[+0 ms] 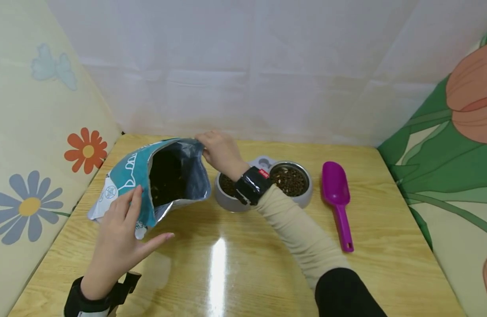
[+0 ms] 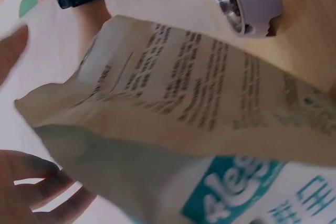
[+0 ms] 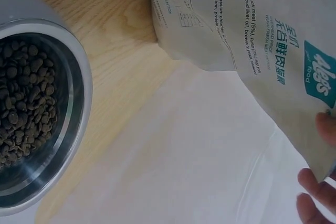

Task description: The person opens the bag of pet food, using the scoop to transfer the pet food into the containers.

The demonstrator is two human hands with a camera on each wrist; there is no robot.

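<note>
Your right hand (image 1: 219,152) pinches the far top edge of the bag (image 1: 156,182), fingers curled over the rim at its upper right corner. In the right wrist view only your fingertips (image 3: 315,192) show, pressed against the bag's printed side near its edge. Your left hand (image 1: 120,233) is spread wide, fingers straight, the fingertips touching the near lip of the bag's mouth and the thumb held out over the table (image 1: 243,273); it grips nothing. In the left wrist view those fingers (image 2: 37,182) lie under the bag's lower corner.

The bag lies tilted on the table between your two hands, its mouth open toward you, silver lining showing and dark kibble inside. Its teal and white face is turned to your left hand; the beige back with small print faces the wrist cameras.

Just right of your right-hand grip, partly under your wrist, sits the double bowl (image 1: 302,198), grey with two steel cups, both holding brown kibble (image 1: 289,180). The bag's edge is near the left cup but apart from it. Further right of the bowl, well away from both hands, the purple scoop (image 1: 337,198) lies flat on the table, handle toward you.

A black band wraps each wrist.
</note>
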